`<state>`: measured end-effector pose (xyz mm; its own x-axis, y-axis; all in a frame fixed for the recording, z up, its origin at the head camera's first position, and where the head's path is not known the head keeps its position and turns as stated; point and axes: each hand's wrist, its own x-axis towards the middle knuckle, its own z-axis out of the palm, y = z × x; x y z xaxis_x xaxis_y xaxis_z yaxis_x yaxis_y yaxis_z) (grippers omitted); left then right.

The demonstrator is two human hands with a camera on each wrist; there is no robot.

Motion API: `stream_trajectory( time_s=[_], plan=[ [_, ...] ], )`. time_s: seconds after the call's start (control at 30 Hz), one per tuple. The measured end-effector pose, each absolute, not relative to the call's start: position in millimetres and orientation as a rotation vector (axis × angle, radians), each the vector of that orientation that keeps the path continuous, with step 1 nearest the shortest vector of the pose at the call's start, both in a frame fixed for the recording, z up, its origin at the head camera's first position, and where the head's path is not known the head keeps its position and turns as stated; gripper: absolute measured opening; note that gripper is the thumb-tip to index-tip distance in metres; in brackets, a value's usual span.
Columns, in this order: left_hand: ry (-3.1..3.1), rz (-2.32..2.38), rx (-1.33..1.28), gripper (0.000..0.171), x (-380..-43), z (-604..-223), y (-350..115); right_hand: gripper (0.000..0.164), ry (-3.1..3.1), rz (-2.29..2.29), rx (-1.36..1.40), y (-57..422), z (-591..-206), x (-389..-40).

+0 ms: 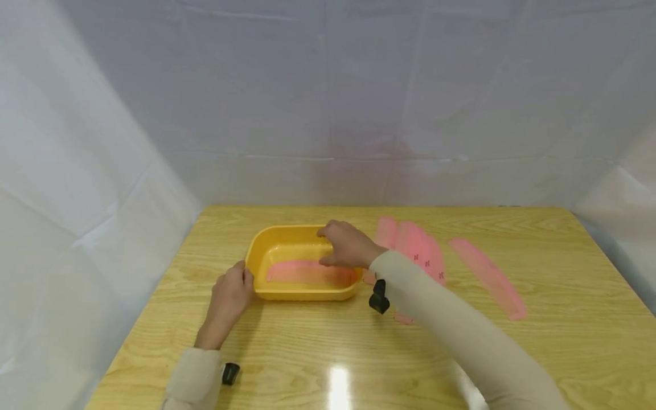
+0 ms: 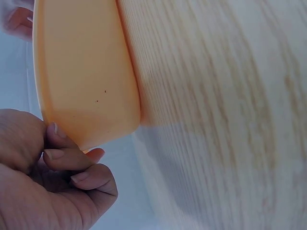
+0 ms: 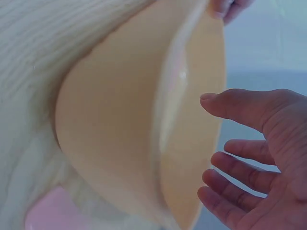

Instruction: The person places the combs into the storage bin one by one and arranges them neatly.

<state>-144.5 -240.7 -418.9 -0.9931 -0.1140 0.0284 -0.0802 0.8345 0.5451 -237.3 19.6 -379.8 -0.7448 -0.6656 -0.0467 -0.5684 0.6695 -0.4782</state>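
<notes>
A yellow plastic tub (image 1: 307, 295) stands on the table, with a pink comb (image 1: 297, 273) lying flat inside. My left hand (image 1: 233, 289) grips the tub's left end, thumb and curled fingers at the rim, as the left wrist view (image 2: 62, 177) also shows. Above the tub's right part is my right hand (image 1: 351, 244), fingers spread and relaxed with nothing between them. In the right wrist view that hand (image 3: 259, 163) shows its thumb and fingers apart, beside the tub wall (image 3: 110, 110). Several more pink combs (image 1: 415, 245) lie to the tub's right, partly covered by my right forearm.
One pink comb (image 1: 489, 279) lies apart, farther right on the wooden table (image 1: 318, 347). White sheeting (image 1: 328, 114) hangs behind the table and along both sides. Dark wrist devices (image 1: 379, 297) stick out from both sleeves.
</notes>
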Motion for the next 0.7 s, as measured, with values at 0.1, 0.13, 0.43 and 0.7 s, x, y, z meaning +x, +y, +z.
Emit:
stream_trajectory(
  time_s=[0.1, 0.13, 0.43, 0.7],
  plan=[
    [-2.954, -0.885, 0.154, 0.023, -144.0, -419.0, -240.7, 0.062, 2.695, -0.662, -0.997, 29.5, -372.9, -238.8],
    [-2.954, -0.888, 0.155, 0.024, -143.9, -418.9, -240.7, 0.062, 2.702, -0.662, -0.990, 33.1, -370.4, -239.4],
    [-2.951, -0.866, 0.156, 0.024, -145.8, -419.1, -240.8, 0.066, 2.750, -0.733, -0.889, 69.4, -354.9, -248.8],
    [-2.959, -0.877, 0.174, 0.024, -145.7, -419.0, -241.4, 0.065, 2.797, -0.808, -0.851, 101.2, -351.7, -253.8]
  ],
)
